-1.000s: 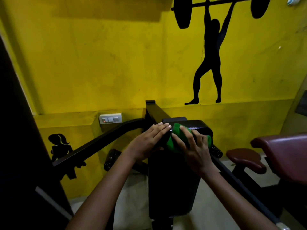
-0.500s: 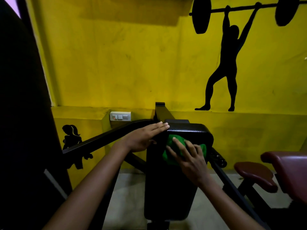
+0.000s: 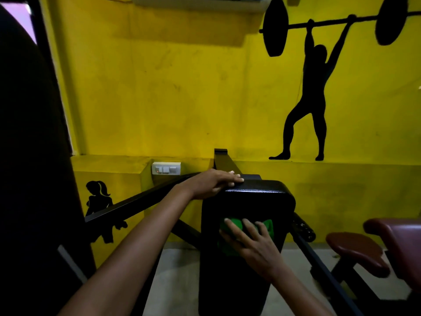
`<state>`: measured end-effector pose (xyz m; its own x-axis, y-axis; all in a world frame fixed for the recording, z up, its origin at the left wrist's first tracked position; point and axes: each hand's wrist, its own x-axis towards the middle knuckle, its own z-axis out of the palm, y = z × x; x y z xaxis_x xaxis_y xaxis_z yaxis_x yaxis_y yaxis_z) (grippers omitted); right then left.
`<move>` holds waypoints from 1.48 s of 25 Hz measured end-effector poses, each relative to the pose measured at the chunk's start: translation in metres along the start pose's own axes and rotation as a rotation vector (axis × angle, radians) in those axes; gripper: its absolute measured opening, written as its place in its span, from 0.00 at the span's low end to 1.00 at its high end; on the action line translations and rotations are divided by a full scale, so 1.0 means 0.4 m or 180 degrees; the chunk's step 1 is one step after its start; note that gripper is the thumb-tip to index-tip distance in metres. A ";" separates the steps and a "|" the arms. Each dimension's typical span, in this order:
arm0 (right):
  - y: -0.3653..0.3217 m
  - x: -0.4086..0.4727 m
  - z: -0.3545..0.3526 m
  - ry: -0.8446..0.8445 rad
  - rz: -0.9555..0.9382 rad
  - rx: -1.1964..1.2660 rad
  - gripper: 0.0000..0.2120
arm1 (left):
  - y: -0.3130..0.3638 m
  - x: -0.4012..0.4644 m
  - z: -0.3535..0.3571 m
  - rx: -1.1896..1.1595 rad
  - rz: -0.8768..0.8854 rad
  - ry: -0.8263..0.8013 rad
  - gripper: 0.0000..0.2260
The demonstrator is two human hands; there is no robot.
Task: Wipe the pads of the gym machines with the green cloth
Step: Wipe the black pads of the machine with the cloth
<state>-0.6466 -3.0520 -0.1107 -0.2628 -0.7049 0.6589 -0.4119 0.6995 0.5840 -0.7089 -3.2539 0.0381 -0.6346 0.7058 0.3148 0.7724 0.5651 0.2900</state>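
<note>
The right hand point(image 3: 252, 241) has slid the green cloth point(image 3: 230, 236) down the front face of the black pad point(image 3: 248, 201). A second ago both were at the pad's top edge; now they sit clearly below it, partway down the face. The fingers stay spread flat over the cloth. The left hand point(image 3: 214, 182) has shifted slightly, lying along the pad's top left corner.

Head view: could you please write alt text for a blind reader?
The right hand presses a green cloth on the front of a black pad. The left hand rests flat on its top edge, before a yellow wall.
</note>
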 end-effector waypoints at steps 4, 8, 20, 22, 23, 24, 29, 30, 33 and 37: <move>0.010 0.088 -0.013 0.0179 0.0290 -0.0138 0.25 | -0.010 0.018 -0.009 -0.0227 0.0120 -0.0146 0.17; -0.024 0.027 0.010 0.0043 0.0140 -0.0193 0.25 | -0.031 0.021 0.002 -0.0730 0.0150 -0.0167 0.16; -0.085 0.077 -0.008 -0.0052 0.0743 -0.0244 0.25 | -0.068 0.050 -0.003 -0.0683 0.0584 -0.0626 0.18; -0.072 0.140 -0.026 0.0441 0.1832 0.0003 0.26 | -0.066 0.055 0.000 -0.0532 0.0722 -0.0637 0.19; -0.077 0.156 -0.027 0.0605 0.2286 0.0150 0.28 | -0.067 0.057 0.003 -0.0502 0.0780 -0.0644 0.20; -0.101 0.158 -0.018 0.0674 0.2532 0.0229 0.31 | -0.068 0.058 0.005 -0.0492 0.0814 -0.0644 0.21; -0.217 0.108 0.015 0.0100 0.2642 0.0441 0.44 | -0.061 0.052 0.008 -0.0227 0.0945 -0.0712 0.22; -0.199 0.121 0.008 0.0243 0.2779 0.0483 0.41 | -0.057 0.051 0.011 -0.0043 0.1004 -0.0720 0.23; -0.172 0.173 -0.001 0.1261 0.3892 0.1123 0.29 | -0.056 0.053 0.021 0.0497 0.1339 -0.0655 0.24; -0.266 0.237 0.032 0.2259 0.5906 0.2010 0.36 | -0.035 0.069 0.032 0.0804 0.1607 -0.0691 0.26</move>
<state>-0.6389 -3.1947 -0.1167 -0.3816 0.8873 0.2590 -0.3302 0.1309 -0.9348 -0.7372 -3.2369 0.0312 -0.1886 0.9692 0.1583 0.9760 0.2028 -0.0791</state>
